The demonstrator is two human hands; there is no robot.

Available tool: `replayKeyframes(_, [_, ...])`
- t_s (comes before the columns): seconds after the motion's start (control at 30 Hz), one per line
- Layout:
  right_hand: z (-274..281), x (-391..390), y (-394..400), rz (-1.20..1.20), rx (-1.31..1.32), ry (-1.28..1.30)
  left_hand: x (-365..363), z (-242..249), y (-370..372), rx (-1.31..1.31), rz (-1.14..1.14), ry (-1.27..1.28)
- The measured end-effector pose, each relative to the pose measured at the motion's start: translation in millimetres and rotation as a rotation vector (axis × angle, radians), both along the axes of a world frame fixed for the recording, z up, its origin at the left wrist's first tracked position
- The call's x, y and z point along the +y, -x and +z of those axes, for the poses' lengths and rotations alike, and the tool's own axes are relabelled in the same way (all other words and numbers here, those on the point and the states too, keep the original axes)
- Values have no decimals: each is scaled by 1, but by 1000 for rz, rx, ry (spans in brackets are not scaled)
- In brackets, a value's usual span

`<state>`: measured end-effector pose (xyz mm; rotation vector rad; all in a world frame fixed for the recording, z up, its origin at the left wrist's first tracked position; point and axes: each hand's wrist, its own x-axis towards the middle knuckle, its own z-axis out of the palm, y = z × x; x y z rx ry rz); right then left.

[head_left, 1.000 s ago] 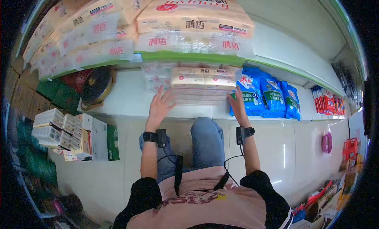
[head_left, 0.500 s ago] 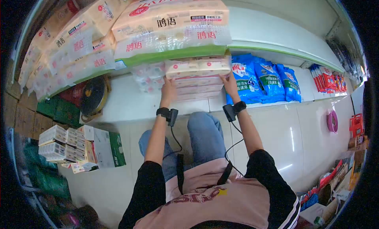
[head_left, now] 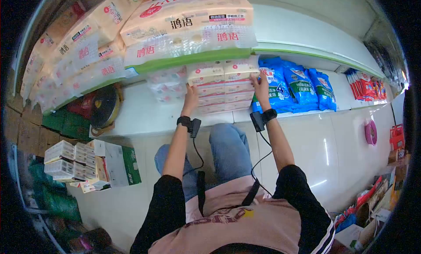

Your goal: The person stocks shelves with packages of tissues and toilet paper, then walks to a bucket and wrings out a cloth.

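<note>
On the low white shelf, a stack of tissue packs [head_left: 224, 89] in pale yellow and pink wrapping sits under the upper shelf's green edge. My left hand [head_left: 190, 99] is at the stack's left side, its fingertips against the packs. At the upper right side, my right hand [head_left: 261, 88] grips the top layer's edge with bent fingers. Left of the stack lies a clear-wrapped bundle of tissues [head_left: 166, 84]. Close to my right hand are blue detergent bags [head_left: 274, 85]. The underside and back of the stack are hidden.
Large tissue packages [head_left: 188, 26] fill the upper shelf. A round dark pan [head_left: 105, 106] stands at the low shelf's left end. On the floor at left is an open carton [head_left: 116, 162] beside stacked tissue packs [head_left: 70, 159]; a pink basket [head_left: 371, 132] is at right.
The top tissue packs, tilted between my hands before, now sit further back and level on the stack. My right hand has shifted slightly right, and my left hand slightly right too.
</note>
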<state>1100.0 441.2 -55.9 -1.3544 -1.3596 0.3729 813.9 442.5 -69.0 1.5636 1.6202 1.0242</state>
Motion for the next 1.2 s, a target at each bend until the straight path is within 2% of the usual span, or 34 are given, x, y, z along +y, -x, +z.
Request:
replayKeyframes(0.03, [2,-5,2,-3,0,5,1,-6,1,-136,-19,-87])
replayKeyframes(0.07, [3,-10,8,-30,-14,-26,1,-14,1,-133,-18,-82])
replayKeyframes(0.13, [-9,-16,12,-33,-13,-7,-6,-30,2,51,-11,-244])
replayKeyframes(0.23, [-32,-34,16,68,88,140,-18,-39,2,-30,-7,-156])
replayKeyframes(0.27, [-43,-32,16,8,-120,26,-21,-32,-1,-34,28,32])
replayKeyframes(0.47, [-58,-48,12,200,122,107,-16,-49,0,-209,61,-81])
replayKeyframes(0.5, [-62,-49,9,239,212,123,-15,-52,3,-206,64,-85])
replayKeyframes(0.57, [-58,-55,1,208,193,116,-27,-26,2,-88,94,-65])
replayKeyframes(0.6, [-57,-60,-7,141,-106,173,-33,-17,2,-89,95,-69])
replayKeyframes(0.63, [-53,-65,-12,69,-405,223,-35,-13,4,30,190,-54])
replayKeyframes(0.67, [-5,-85,-1,-35,-469,178,-34,-6,5,150,287,-40])
replayKeyframes(0.7, [46,-94,9,-35,-468,166,-36,12,6,149,290,-52])
replayKeyframes(0.77, [130,-113,25,145,-178,-12,-55,58,5,-175,414,-280])
replayKeyframes(0.8, [158,-116,36,160,-68,-66,-61,77,8,-172,413,-276])
replayKeyframes(0.83, [183,-117,47,172,43,-115,-66,94,13,-281,411,-369])
replayKeyframes(0.87, [208,-117,55,326,211,-13,-74,110,13,-393,406,-463])
replayKeyframes(0.9, [229,-113,63,479,378,83,-84,132,8,-394,401,-463])
replayKeyframes(0.97, [249,-95,79,732,647,286,-100,166,-1,-635,317,-459])
replayKeyframes(1.1, [251,-64,106,643,733,116,-118,163,-5,-462,223,-553])
replayKeyframes(1.17, [255,-62,101,618,666,47,-130,154,0,-431,89,-428])
replayKeyframes(1.2, [258,-63,98,635,621,60,-136,150,5,-423,96,-433])
